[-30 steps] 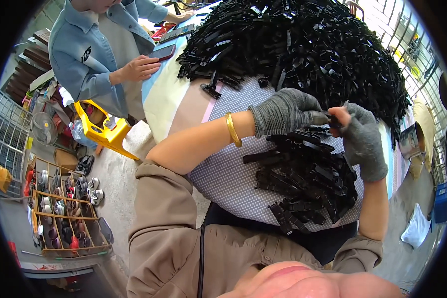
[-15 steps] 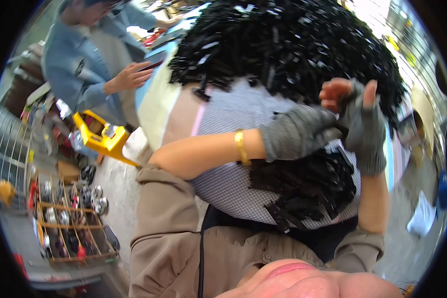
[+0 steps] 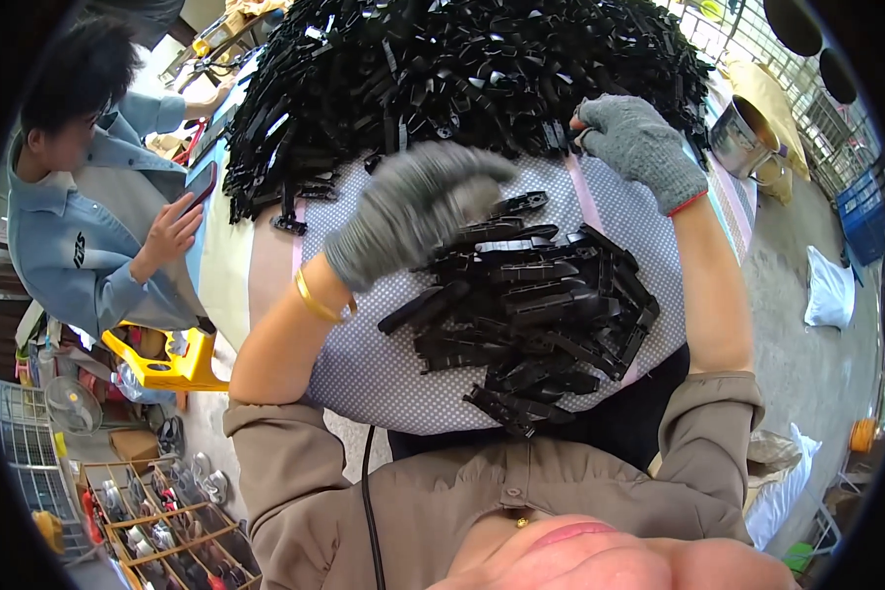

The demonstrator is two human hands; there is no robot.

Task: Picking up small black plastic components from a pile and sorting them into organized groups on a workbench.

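A big heap of black plastic pieces (image 3: 462,69) covers the far side of a table under a dotted cloth (image 3: 364,374). A smaller pile of the same pieces (image 3: 531,315) lies near me. My left hand (image 3: 413,206), in a grey glove and blurred by motion, hovers with curled fingers over the near pile's upper left edge; a gold bangle sits on that wrist. My right hand (image 3: 639,143), also gloved in grey, is closed, its fingertips pinching into the front edge of the big heap.
A person in a blue shirt (image 3: 79,246) at the left holds a phone (image 3: 202,187) by the table's edge. A yellow stool (image 3: 167,364) stands below them. A metal can (image 3: 742,138) is at the table's right. A wooden rack of shoes (image 3: 157,521) stands lower left.
My hands were joined together over the near pile; they have parted. The left has dropped toward the near pile, and the right has reached up to the big heap.
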